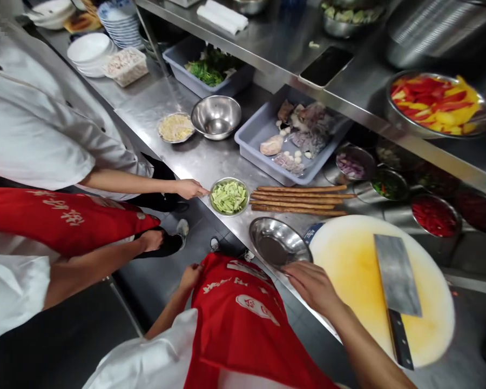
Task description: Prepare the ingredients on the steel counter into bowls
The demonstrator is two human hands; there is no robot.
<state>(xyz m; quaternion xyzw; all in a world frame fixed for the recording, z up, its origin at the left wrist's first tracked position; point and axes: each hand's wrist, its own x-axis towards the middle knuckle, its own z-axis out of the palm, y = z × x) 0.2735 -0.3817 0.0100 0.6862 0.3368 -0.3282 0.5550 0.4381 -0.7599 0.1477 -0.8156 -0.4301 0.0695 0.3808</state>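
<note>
My right hand [314, 286] is at the near rim of a shallow steel bowl [283, 240], its fingers closed on the edge. The bowl tilts slightly at the counter's front edge. Beside my red apron [237, 308], my left hand [191, 276] has curled fingers; whatever they may hold is hidden. To the right of the bowl, a cleaver [399, 275] with a black handle lies flat on a round, yellow-stained cutting board [340, 270]. A co-worker's hand [192, 188] touches a small steel bowl of cut green vegetable [229, 197].
Several brown sticks [299, 199] lie behind the shallow bowl. Farther back are a blue-grey tub [253, 146] with bagged food, a steel mixing bowl [216, 116] and a shelf [275, 65] above. Two co-workers stand at left, one in a red apron [76, 221].
</note>
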